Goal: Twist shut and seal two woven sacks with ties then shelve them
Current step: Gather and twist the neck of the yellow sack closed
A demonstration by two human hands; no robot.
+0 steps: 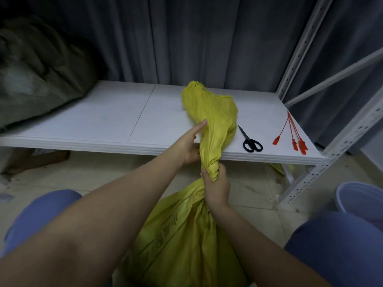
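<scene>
A yellow woven sack stands on the floor between my knees, its neck twisted into a rope. My right hand is closed around the twisted neck just below the shelf edge. My left hand holds the loose upper part of the sack, index finger stretched along the fabric. The sack's open mouth flops onto the white shelf. Several red ties lie on the shelf at the right. A dark green sack lies on the shelf's left end.
Black-handled scissors lie on the shelf between the yellow sack and the ties. A grey perforated shelf post stands at the right. A pale bucket sits on the tiled floor by my right knee. Dark curtains hang behind the shelf.
</scene>
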